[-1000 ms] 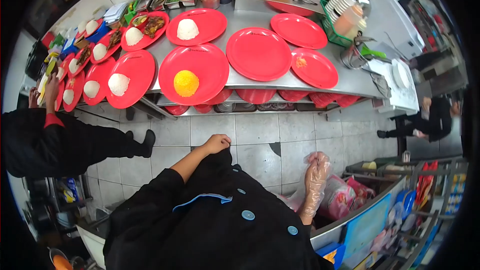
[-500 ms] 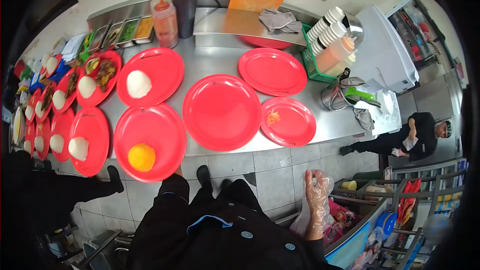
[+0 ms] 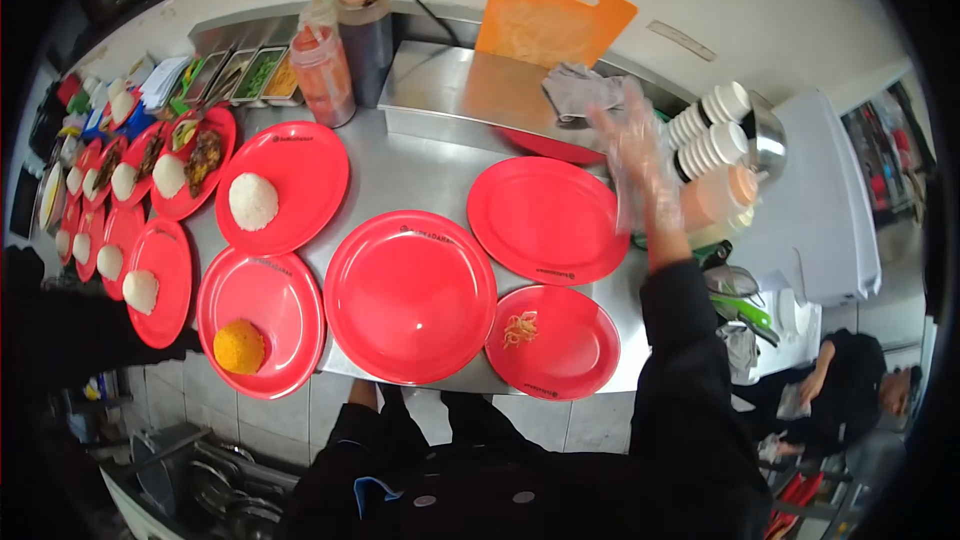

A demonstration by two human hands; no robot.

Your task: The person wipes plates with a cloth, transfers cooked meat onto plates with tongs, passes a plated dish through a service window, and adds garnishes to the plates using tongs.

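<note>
My right hand, in a clear plastic glove, reaches over the back right of the counter with fingers stretched out and apart, slightly blurred. It is nearest a grey cloth and the stacked white cups; nothing shows in it. Of my left hand only a bit near the wrist shows at the counter's front edge; its fingers are hidden. Before me lie a bare round red plate, a bare oval red plate and a smaller red plate with pale shreds.
To the left, several red plates hold rice mounds, one yellow. Sauce bottles and topping trays line the back. An orange cutting board leans on the wall. Another person is at right.
My right hand has risen from low beside the bin to over the counter's back right. The view has shifted, and the plates appear lower.
</note>
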